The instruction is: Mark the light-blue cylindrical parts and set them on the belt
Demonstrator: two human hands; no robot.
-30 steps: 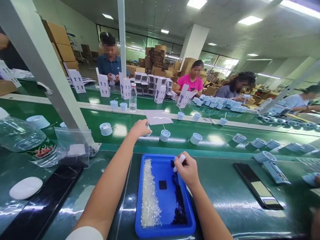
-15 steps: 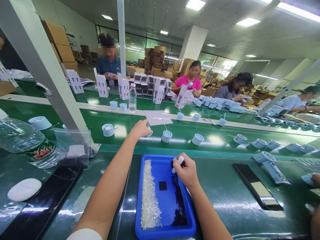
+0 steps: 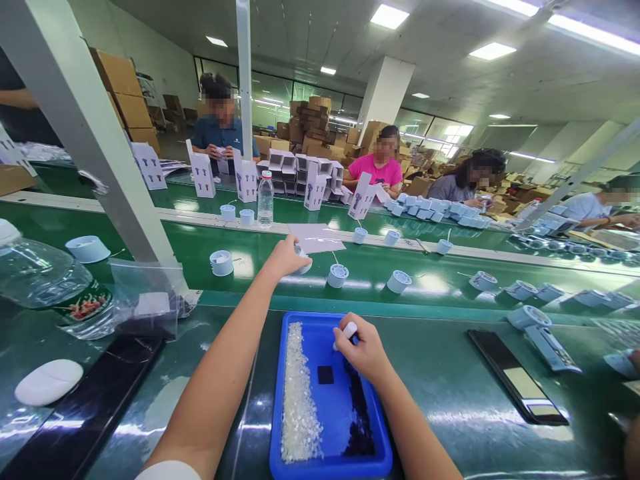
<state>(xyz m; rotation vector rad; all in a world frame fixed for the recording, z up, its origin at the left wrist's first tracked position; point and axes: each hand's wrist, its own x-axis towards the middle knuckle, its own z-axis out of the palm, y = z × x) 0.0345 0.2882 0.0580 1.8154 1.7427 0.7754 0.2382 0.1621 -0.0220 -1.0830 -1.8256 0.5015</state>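
Note:
On the green belt, my left hand has its fingers closed around a light blue round plastic housing, mostly hidden by the hand. My right hand grips a white pen-like stick, its lower end hard to make out, above the blue tray. Small clear pieces line the tray's left side, small black pieces its right. Between them lies a black square. Just right of my left hand stand two more round housings, one with a wire, the other farther along.
A black phone lies right of the tray. To the left are a large water bottle, a plastic bag and a white oval case. A slanted post rises there. Several co-workers sit across the belt behind boxes.
My right hand has shifted left with the white stick, off the black pieces. My left hand and the housings on the belt have moved slightly right.

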